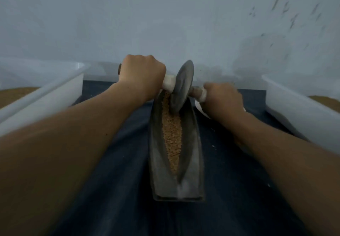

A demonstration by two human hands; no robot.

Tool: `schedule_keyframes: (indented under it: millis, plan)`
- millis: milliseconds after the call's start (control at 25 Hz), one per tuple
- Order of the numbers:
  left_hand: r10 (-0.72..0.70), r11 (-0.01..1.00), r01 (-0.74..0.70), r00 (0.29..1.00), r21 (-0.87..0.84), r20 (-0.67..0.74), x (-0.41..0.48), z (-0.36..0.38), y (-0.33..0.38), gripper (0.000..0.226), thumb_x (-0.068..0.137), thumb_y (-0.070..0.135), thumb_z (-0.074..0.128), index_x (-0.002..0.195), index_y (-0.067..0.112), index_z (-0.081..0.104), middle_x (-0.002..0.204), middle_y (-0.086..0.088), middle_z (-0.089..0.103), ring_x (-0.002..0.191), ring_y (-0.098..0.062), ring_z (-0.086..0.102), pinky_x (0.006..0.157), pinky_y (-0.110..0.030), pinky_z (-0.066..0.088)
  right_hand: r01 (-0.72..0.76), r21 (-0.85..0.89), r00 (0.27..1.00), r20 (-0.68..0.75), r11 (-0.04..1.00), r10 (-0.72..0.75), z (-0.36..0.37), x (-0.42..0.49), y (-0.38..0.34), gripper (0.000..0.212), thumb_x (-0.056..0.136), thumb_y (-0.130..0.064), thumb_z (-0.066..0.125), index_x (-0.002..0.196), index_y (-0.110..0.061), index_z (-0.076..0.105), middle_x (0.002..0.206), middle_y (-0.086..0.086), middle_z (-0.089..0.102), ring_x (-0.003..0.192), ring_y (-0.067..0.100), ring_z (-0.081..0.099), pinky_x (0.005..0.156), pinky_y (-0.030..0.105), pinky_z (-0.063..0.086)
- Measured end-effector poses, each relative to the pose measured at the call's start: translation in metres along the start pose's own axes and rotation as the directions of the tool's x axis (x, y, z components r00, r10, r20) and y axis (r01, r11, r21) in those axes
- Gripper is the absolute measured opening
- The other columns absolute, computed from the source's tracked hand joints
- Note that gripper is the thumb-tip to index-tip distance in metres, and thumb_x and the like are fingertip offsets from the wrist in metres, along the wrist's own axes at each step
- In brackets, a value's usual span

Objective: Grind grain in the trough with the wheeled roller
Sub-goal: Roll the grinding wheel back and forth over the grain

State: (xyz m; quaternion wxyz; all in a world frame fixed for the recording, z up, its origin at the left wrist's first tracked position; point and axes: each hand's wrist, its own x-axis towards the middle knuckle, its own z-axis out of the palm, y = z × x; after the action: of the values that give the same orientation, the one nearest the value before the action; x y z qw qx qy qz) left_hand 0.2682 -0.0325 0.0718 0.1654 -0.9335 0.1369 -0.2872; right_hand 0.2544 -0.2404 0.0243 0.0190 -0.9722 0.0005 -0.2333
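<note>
**Wheel at the trough's upper end, both hands bearing down**

The fingers [147, 62] of the left hand [142, 76] are curling tight round the axle handle [168, 83], and the right hand [223, 97] is gripping its own end likewise. The roller wheel [182, 86] is sitting mid-frame on the grain [172, 134], at the upper end of the metal trough [193, 143]. Pressing evenly and holding the axle level should be keeping the wheel in the groove. No writing is showing.

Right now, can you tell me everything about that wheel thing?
The wheeled roller is a dull grey, metal-looking disc on a crosswise handle with pale wraps. It stands on edge, leaning slightly, at the far end of the trough, its rim in the grain. The left hand and right hand grip the handle's ends.
</note>
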Motion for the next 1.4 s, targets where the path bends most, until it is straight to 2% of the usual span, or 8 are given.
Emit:
schedule_keyframes:
  millis: [160,320,440,640,760,960,1160,1400]
  plan:
    - [0.047,0.997,-0.043,0.997,-0.061,0.068,-0.06,-0.01,-0.014,0.01,0.086,0.029,0.06,0.096,0.027,0.061,0.073,0.001,0.046,0.071,-0.028,0.06,0.057,-0.033,0.038,0.226,-0.18,0.965,-0.096,0.957,-0.246,-0.029,-0.046,0.005,0.023,0.086,-0.037,0.066,0.084,-0.029,0.044,0.071,-0.002,0.057,0.059,0.026,0.051,0.05,0.03,0.036]
    - [0.096,0.982,-0.117,0.985,-0.15,-0.14,-0.121,-0.017,-0.038,0.022,0.055,0.038,0.062,0.072,0.032,0.048,0.053,0.007,0.032,0.041,-0.028,0.048,0.045,-0.023,0.028,0.357,-0.253,0.885,-0.218,0.899,-0.412,-0.063,-0.099,0.013,0.036,0.062,-0.038,0.07,0.075,-0.03,0.037,0.051,-0.011,0.027,0.039,0.02,0.026,0.046,0.019,0.014]
    - [0.032,0.989,-0.048,0.993,-0.138,-0.112,-0.104,-0.002,-0.027,0.023,0.057,0.027,0.066,0.069,0.026,0.046,0.052,0.006,0.029,0.038,-0.02,0.03,0.048,-0.018,0.015,0.291,-0.258,0.922,-0.183,0.921,-0.342,-0.046,-0.078,0.013,0.041,0.063,-0.034,0.078,0.074,-0.029,0.039,0.051,-0.006,0.04,0.04,0.025,0.039,0.045,0.02,0.021]
    - [-0.062,0.995,0.056,0.996,-0.085,-0.066,-0.015,0.021,-0.006,0.009,0.087,0.022,0.06,0.096,0.02,0.061,0.085,-0.008,0.062,0.077,-0.034,0.063,0.057,-0.035,0.036,0.061,-0.126,0.994,-0.079,0.99,-0.071,-0.011,0.002,-0.005,0.005,0.089,-0.026,0.06,0.094,-0.025,0.062,0.087,0.006,0.065,0.08,0.033,0.063,0.059,0.032,0.035]
    - [-0.014,0.998,0.008,0.996,-0.068,-0.093,-0.041,0.011,-0.007,0.011,0.082,0.027,0.066,0.083,0.024,0.055,0.071,-0.003,0.057,0.065,-0.03,0.062,0.051,-0.031,0.03,0.142,-0.131,0.982,-0.104,0.981,-0.156,-0.014,-0.024,0.004,0.012,0.091,-0.038,0.061,0.09,-0.027,0.058,0.077,0.001,0.059,0.069,0.031,0.057,0.055,0.031,0.033]
    - [0.022,0.981,-0.048,0.99,-0.187,-0.137,-0.126,-0.003,-0.02,0.048,0.055,0.029,0.083,0.069,0.028,0.036,0.051,0.011,0.034,0.036,-0.02,0.033,0.045,-0.018,0.014,0.286,-0.276,0.934,-0.134,0.918,-0.331,-0.061,-0.075,-0.005,0.023,0.065,-0.031,0.073,0.081,-0.033,0.057,0.056,-0.009,0.046,0.046,0.018,0.039,0.044,0.022,0.016]
    - [-0.026,0.98,0.01,0.997,-0.197,-0.079,-0.117,0.006,-0.02,0.04,0.055,0.024,0.083,0.067,0.027,0.045,0.049,0.009,0.039,0.036,-0.02,0.038,0.044,-0.019,0.02,0.227,-0.298,0.962,-0.083,0.927,-0.262,-0.059,-0.066,-0.013,0.021,0.075,-0.027,0.069,0.093,-0.033,0.06,0.063,-0.008,0.041,0.053,0.018,0.036,0.046,0.026,0.015]
    - [-0.098,0.986,0.066,0.972,-0.152,-0.214,-0.041,0.046,-0.009,0.022,0.077,0.025,0.072,0.072,0.021,0.051,0.056,0.001,0.048,0.046,-0.023,0.042,0.047,-0.025,0.02,0.136,-0.238,0.978,-0.12,0.962,-0.168,-0.02,-0.004,-0.007,0.009,0.088,-0.027,0.064,0.085,-0.028,0.056,0.069,-0.004,0.049,0.061,0.021,0.047,0.048,0.025,0.021]
